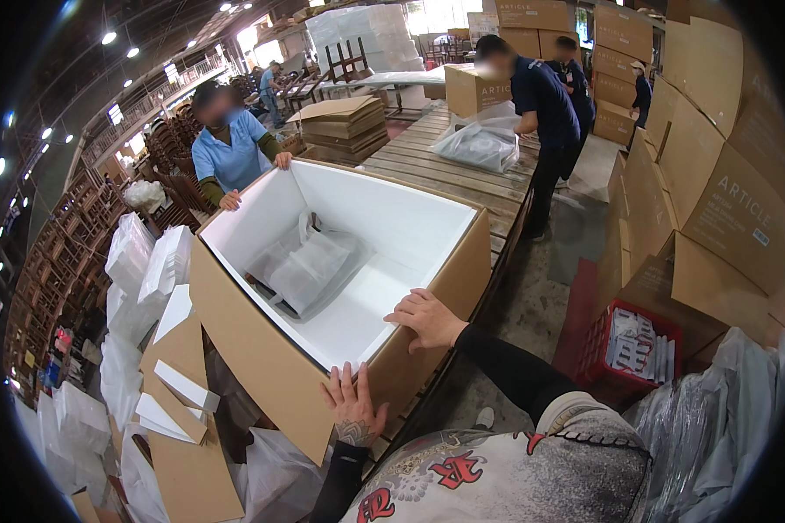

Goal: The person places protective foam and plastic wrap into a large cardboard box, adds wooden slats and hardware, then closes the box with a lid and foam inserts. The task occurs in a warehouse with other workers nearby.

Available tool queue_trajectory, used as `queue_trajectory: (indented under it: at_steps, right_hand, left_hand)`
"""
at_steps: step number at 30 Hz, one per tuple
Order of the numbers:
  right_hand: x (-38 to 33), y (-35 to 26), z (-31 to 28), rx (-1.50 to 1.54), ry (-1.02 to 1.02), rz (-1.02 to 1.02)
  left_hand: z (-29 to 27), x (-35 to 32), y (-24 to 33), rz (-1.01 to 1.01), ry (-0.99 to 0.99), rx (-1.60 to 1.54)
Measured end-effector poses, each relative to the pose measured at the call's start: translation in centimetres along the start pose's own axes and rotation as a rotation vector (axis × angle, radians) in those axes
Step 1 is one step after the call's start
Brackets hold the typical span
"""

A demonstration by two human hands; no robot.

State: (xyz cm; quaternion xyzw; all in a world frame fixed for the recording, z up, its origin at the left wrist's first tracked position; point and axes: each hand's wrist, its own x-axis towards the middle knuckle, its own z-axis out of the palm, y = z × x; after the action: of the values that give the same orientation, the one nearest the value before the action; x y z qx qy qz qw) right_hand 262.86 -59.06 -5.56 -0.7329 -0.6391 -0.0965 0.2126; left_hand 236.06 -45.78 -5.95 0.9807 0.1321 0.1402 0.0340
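A large open cardboard box (270, 370) lined with white foam panels (392, 196) stands in front of me. Inside lies an item wrapped in a translucent white bag (310, 266); its kind is hidden by the wrapping. My left hand (355, 408) rests against the box near its closest corner, fingers spread, fingertips at the rim. Over the right part of the near rim, my right hand (427, 321) hooks its fingers, thumb on the outer side. Across the box, a co-worker in a light blue shirt (227, 152) has both hands on the far rim.
A slatted wooden roller table (410, 157) runs away behind the box. Flat cardboard (340, 122) is stacked beyond it. On the right are large cartons (724, 192) and a red crate (619, 379) of packets. Foam pieces (179, 383) and cardboard lie left. Other people work farther off.
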Motion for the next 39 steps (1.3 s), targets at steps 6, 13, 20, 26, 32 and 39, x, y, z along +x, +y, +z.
queue_trajectory:
  at_steps: [6, 13, 20, 26, 32, 39]
  right_hand:
    - [-0.02, -0.05, -0.21, 0.014, -0.004, -0.001]
    - [0.05, -0.11, -0.1, 0.014, 0.003, -0.009]
    - [0.13, -0.32, 0.09, 0.005, 0.001, -0.015]
    - [0.19, -0.41, 0.29, 0.013, 0.001, -0.014]
    - [0.16, -0.47, 0.4, 0.02, 0.011, -0.017]
    - [0.18, -0.71, 0.35, 0.028, 0.004, -0.011]
  left_hand:
    - [-0.22, 0.06, 0.27, -0.01, 0.0, 0.004]
    - [-0.06, -0.09, 0.21, -0.026, 0.011, -0.005]
    - [0.03, -0.4, 0.07, -0.03, 0.014, 0.011]
    - [0.03, -0.46, 0.01, -0.042, 0.012, 0.009]
    - [0.26, -0.56, -0.11, -0.046, 0.022, 0.013]
    - [0.46, -0.72, -0.26, -0.041, 0.04, 0.01]
